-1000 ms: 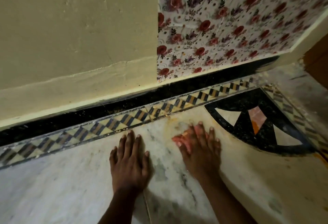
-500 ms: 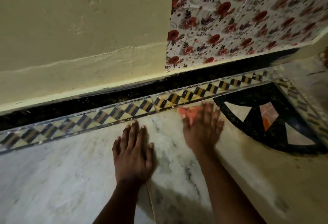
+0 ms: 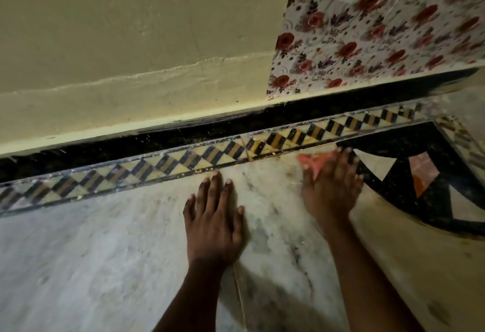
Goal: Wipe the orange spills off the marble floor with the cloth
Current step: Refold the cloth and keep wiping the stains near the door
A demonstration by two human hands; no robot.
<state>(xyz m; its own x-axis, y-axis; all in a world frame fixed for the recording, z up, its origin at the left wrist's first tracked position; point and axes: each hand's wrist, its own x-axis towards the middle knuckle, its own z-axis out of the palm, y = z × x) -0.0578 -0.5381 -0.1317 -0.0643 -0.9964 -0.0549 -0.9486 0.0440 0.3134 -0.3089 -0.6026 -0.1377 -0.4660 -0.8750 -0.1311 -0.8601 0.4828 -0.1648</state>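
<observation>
- A person crouches over a pale marble floor (image 3: 110, 260), grey-veined and cloudy, seen from above their two bare forearms.
- The left hand (image 3: 214, 222) lies flat on the marble, palm down, fingers straight and slightly spread, holding nothing; its fingertips reach almost to the patterned border.
- The right hand (image 3: 332, 187) presses flat on a small pinkish-orange cloth (image 3: 311, 162), fingers extended over it. The hand is blurred, so I cannot tell whether the thumb curls round the fabric.
- The cloth sits on the marble just beside the border strip, its far corner poking out beyond the fingertips, next to a dark inlaid corner piece.
- Faint orange spills (image 3: 270, 151) show as small specks and a yellowish smear along the edge of the border, between the two hands and close to the cloth.
- The border strip (image 3: 147, 171) runs diagonally across the floor, a band of black, tan and cream diamonds.
- Behind it lies a black stone band (image 3: 183, 134), speckled with pale dust, meeting the base of the wall.
- The wall (image 3: 118, 29) is painted a dull cream-yellow, with a rough horizontal ridge low down.
- To the right, a floral sheet (image 3: 380, 29) with red roses on white covers the wall.
- The corner inlay (image 3: 430, 179) is a black curved fan set with white, pink and orange triangles.
</observation>
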